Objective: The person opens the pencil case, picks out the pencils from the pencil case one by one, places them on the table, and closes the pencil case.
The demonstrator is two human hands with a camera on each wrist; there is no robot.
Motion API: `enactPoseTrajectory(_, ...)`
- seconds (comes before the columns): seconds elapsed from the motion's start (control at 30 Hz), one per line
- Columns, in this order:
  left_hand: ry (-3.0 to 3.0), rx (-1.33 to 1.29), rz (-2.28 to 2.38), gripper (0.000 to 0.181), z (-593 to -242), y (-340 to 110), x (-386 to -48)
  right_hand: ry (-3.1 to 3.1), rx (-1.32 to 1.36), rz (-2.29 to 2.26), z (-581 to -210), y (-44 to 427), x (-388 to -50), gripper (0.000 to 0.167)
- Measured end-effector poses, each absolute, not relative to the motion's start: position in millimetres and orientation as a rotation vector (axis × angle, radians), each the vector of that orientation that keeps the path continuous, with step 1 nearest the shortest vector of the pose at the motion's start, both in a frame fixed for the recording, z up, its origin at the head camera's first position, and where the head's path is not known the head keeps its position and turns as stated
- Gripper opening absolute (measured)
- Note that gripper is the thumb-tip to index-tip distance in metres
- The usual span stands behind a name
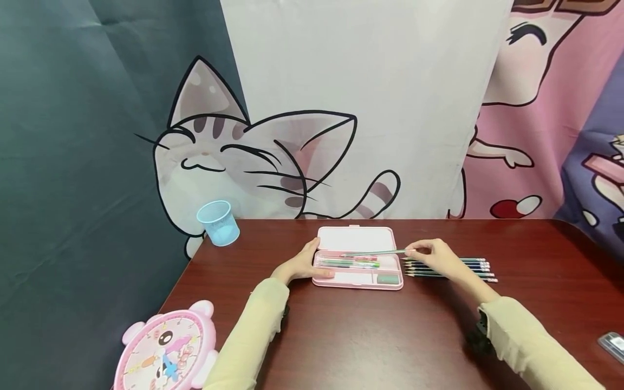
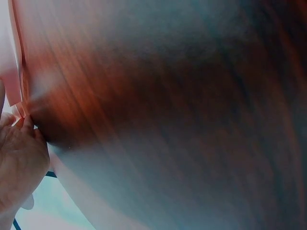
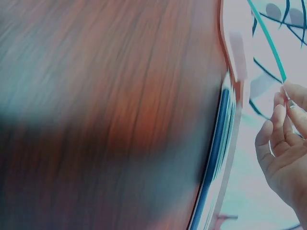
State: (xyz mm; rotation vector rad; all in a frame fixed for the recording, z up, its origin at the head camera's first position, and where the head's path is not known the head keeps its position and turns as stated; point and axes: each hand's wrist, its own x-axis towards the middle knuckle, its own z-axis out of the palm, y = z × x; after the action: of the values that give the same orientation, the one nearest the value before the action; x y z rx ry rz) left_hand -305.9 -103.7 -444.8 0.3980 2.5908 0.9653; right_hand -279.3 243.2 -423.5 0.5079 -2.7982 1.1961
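Observation:
An open pink pencil case [image 1: 356,239] lies on the table with its lid folded back. My left hand [image 1: 298,265] holds its left end, thumb over the front part and fingers toward the back. Inside are several coloured pens or pencils [image 1: 348,264] and, in the front compartment, a grey-green block [image 1: 387,279]. Above the case, my right hand [image 1: 439,258] pinches a green pencil [image 1: 372,253] by its right end, the pencil pointing left. Several dark green pencils [image 1: 473,265] lie in a row under and beside that hand. In the right wrist view the pencil [image 3: 271,45] shows between thumb and fingers.
A blue mesh cup [image 1: 219,225] stands at the table's back left corner. A pink clock with an animal face [image 1: 166,352] is at the front left. Near the right edge lies a small grey object [image 1: 612,345], partly cut off. A cartoon-printed curtain [image 1: 365,108] hangs behind the table.

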Motion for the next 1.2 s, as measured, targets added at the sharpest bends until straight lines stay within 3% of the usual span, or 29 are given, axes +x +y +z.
enactPoseTrajectory(0.7,2.601,0.447,0.952,0.107,-444,-104,-306,-2.965,0.250,1.093,-418,367,-221,0.039)
enactPoseTrajectory(0.93,2.598,0.423,0.947,0.107,-443,-104,-307,-2.933,0.296,1.078,-430,378,-212,0.031)
enactPoseTrajectory(1.2,2.602,0.441,0.956,0.106,-442,-103,-305,-2.804,0.373,0.708,-440,378,-213,0.012)
